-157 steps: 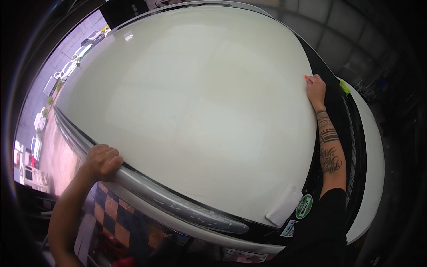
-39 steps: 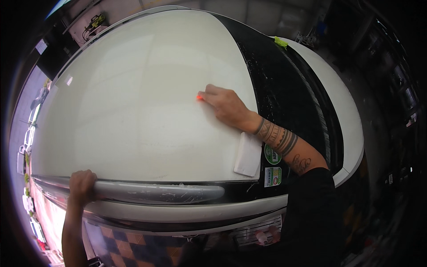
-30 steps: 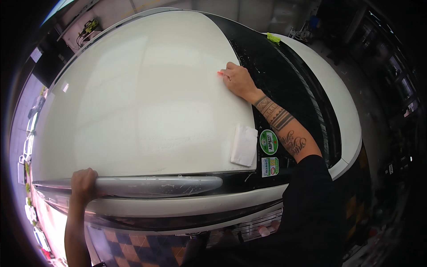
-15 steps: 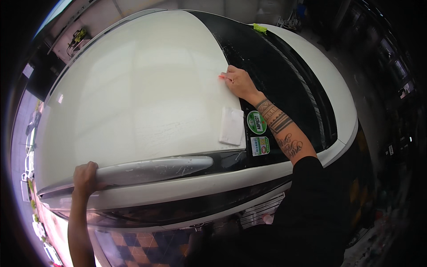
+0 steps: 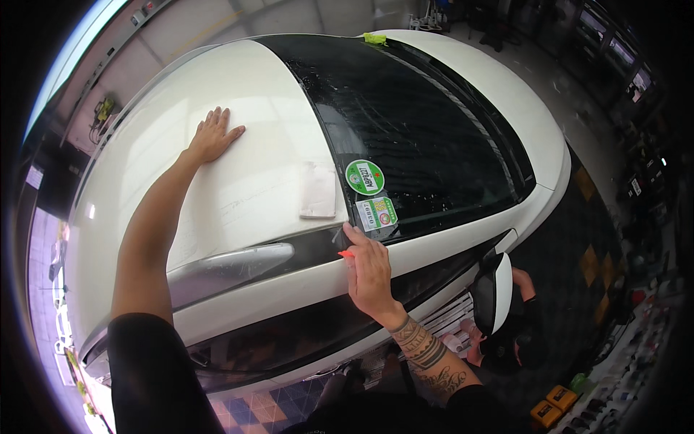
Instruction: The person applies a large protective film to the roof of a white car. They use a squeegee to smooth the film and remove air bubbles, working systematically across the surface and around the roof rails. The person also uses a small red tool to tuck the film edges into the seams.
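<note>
My left hand (image 5: 214, 136) lies flat on the white car roof (image 5: 253, 94), fingers spread. My right hand (image 5: 370, 271) is at the lower corner of the dark windshield (image 5: 412, 137), where the glass meets the roof edge. It grips a small orange-red piece (image 5: 346, 254), mostly hidden in the fingers; its kind cannot be made out. The index finger reaches up to the edge beside the stickers. A white rectangular pad (image 5: 318, 189) rests on the roof by the glass. Just beyond it, a round green sticker (image 5: 365, 178) and a rectangular sticker (image 5: 377, 213) show on the windshield.
A silver roof rail (image 5: 238, 269) runs along the near side. A side mirror (image 5: 494, 293) sticks out at the right, with another person's hand (image 5: 473, 340) below it. A yellow-green cloth (image 5: 374, 39) lies at the windshield's far end. Yellow boxes (image 5: 553, 406) stand lower right.
My left hand has left the roof rail and now lies farther up the roof. My right hand has come down along the glass edge to the near corner, keeping the orange-red piece. The view has shifted.
</note>
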Available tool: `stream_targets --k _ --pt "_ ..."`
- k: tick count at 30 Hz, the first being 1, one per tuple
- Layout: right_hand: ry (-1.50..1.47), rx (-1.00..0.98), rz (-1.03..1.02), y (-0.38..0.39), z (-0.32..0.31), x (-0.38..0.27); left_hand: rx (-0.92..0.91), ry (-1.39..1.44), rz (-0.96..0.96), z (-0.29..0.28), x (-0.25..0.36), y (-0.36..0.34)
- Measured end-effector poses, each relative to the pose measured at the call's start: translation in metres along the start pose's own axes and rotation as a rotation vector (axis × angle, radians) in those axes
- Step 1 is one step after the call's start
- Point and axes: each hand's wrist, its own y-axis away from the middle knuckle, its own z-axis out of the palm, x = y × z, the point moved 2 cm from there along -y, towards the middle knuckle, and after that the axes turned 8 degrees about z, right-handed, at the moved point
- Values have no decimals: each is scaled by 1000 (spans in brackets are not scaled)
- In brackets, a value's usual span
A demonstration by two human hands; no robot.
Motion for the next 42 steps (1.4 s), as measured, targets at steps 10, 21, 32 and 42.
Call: stream_targets --k 10,21,32,42 --pt "87 121 22 14 5 22 -59 -15 458 4 87 -92" --pt "-168 188 125 -12 -2 1 -129 263 747 -27 115 96" --pt "-385 -79 -182 -70 36 -114 107 982 375 -96 127 240" --pt "214 -92 -207 -96 67 -117 740 679 -109 -57 -4 334"
